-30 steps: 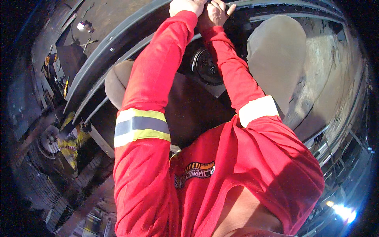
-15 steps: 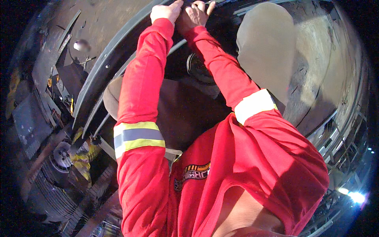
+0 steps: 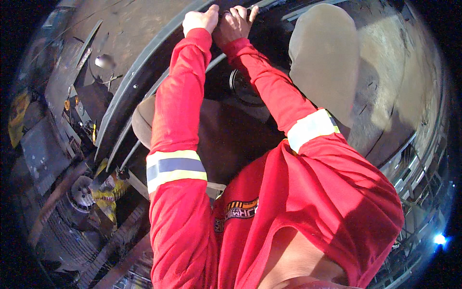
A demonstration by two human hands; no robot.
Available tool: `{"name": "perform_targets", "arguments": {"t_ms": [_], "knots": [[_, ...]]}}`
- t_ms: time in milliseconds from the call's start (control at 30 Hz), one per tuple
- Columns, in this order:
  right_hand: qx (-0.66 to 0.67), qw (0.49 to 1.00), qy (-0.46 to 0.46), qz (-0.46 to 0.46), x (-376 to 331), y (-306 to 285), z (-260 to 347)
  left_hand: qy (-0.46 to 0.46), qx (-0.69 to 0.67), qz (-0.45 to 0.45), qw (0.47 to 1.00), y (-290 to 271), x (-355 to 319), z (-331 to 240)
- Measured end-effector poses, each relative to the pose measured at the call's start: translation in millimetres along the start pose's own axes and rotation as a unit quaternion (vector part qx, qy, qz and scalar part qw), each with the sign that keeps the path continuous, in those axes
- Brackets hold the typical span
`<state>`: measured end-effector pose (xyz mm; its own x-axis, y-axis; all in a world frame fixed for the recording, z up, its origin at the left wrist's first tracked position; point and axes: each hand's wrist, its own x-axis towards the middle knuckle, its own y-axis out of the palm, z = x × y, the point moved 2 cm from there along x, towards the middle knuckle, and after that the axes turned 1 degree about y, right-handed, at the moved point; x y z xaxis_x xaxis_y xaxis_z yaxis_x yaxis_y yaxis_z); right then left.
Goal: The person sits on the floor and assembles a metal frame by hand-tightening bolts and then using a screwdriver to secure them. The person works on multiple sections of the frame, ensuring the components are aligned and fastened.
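Long metal channel rail [image 3: 144, 72], dark inside with a paler grey edge, lies across the space just beyond a crouching person, seen from above. Its long axis runs aslant: one end points to the lower left, on the person's left side, and the length climbs to the top centre, where the hands are. Past them it seems to carry on toward the upper right, but the hands hide the join. Some of its bowed look may come from the wide lens; how curved it really is, I cannot tell.

The left hand [image 3: 200, 21] is closed into a loose fist at the rail. The right hand [image 3: 234, 24] sits just beside it, fingers curled over something dark, thumb sticking out to the right. Exactly what each one grips cannot be made out. They are so close that they probably bear on the same spot, perhaps one steadying for the other.

Both arms, in red sleeves with reflective bands, stretch forward between the left knee [image 3: 142, 123] and the right knee [image 3: 327, 53]; the knees are spread wide, likely for balance and reach. Below the right forearm lies a black ringed disc [image 3: 244, 90]. At lower left, a wheel hub [image 3: 82, 191] sits beside crumpled yellow material [image 3: 109, 195].
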<state>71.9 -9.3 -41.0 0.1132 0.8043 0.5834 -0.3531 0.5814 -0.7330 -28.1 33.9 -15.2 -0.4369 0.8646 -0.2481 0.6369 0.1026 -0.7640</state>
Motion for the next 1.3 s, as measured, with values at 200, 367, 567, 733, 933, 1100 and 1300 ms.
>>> {"name": "perform_targets", "arguments": {"t_ms": [200,367,567,733,933,1100,1300], "knots": [[-0.033,0.983,0.061,0.167,10.3,-17.7,5.3,0.016,-0.004,0.057,0.998,-6.3,-20.9,-10.8],[-0.065,0.997,0.003,0.043,6.3,7.4,-11.7,0.026,0.006,0.027,0.999,-7.4,-11.2,-10.7],[-0.035,0.997,0.064,0.019,9.9,7.9,-11.8,0.009,0.006,-0.010,1.000,-9.9,-25.8,-19.1],[-0.014,0.998,0.043,0.039,4.2,-9.9,-1.4,0.028,0.016,0.014,0.999,-15.0,-33.2,-22.2],[-0.015,0.993,0.071,0.097,8.5,-14.5,6.4,0.050,0.025,0.048,0.997,-2.3,-25.0,-14.1],[-0.038,0.992,0.068,0.103,10.3,-13.8,6.0,0.064,0.045,0.055,0.995,-1.3,-14.6,-13.7],[0.001,0.998,0.060,0.035,7.1,-12.8,-0.5,0.015,-0.016,0.011,1.000,-7.0,-23.3,-21.2]]}}
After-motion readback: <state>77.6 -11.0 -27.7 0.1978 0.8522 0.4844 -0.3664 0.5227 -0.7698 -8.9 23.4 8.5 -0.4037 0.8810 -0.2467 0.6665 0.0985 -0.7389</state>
